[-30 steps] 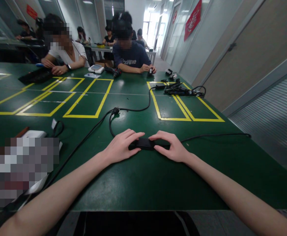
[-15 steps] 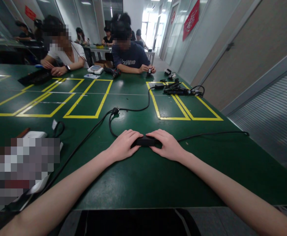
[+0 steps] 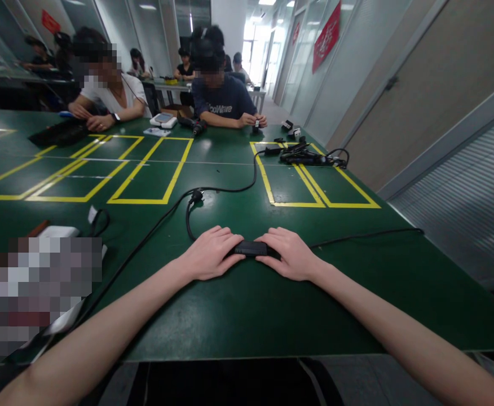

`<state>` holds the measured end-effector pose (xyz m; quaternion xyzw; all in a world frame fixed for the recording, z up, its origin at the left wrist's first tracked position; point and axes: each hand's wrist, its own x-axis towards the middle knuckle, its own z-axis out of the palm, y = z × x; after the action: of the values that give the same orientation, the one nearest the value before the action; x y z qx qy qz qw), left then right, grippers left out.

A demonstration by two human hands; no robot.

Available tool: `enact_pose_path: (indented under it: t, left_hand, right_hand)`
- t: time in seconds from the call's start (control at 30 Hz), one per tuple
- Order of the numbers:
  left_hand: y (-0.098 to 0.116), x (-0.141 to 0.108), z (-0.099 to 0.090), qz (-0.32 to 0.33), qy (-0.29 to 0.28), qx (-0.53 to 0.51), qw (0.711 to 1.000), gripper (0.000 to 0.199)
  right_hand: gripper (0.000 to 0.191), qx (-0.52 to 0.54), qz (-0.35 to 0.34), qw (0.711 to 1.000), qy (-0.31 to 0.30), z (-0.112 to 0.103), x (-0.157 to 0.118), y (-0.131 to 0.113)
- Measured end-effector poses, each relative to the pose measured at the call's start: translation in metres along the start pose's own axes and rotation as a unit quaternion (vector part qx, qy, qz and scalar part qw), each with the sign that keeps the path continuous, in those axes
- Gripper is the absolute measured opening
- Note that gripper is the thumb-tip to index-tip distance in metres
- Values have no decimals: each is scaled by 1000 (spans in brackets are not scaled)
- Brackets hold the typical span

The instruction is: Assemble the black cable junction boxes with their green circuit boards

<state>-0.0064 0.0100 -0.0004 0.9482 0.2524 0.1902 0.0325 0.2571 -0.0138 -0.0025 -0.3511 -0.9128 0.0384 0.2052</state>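
A black power adapter (image 3: 251, 248) lies between my two hands, low over the green table (image 3: 272, 321). My left hand (image 3: 215, 252) grips its left end, thumb on the near side and fingers on the far side. My right hand (image 3: 289, 254) pinches the right end the same way. From the left end a thick cable loops back to a black plug (image 3: 197, 195) lying on the table. A thinner cord (image 3: 365, 232) runs off to the right. Both ends of the adapter are partly covered by my fingers.
Yellow tape rectangles mark the table. A bundle of black adapters and cables (image 3: 300, 155) lies at the far right. A power drill (image 3: 193, 125) sits near a person in a dark shirt (image 3: 225, 101). Another person in white (image 3: 111, 96) sits farther left. Blurred items stand at my left.
The adapter has tipped so that more of its broad face shows, and it sits slightly nearer to me. Both hands keep their hold on its ends.
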Motion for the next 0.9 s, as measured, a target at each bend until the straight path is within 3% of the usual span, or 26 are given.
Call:
enact_pose_path:
  t: [0.27,0.4,0.63,0.9]
  left_hand:
    - [5,1,6,17,29,9,999,39]
    - [8,1,7,-2,34,-6,999,39]
    - [10,1,9,-19,22,-45,999,31]
    - [13,2,8,-36,34,-53,997,38]
  right_hand:
    - [39,11,-16,1000,20,4,2,-3]
    - [31,15,-23,999,34,4,2,-4]
    - [38,-1,-25,999,34,2,2,-5]
    - [33,-7,-43,998,49,1,1,-5]
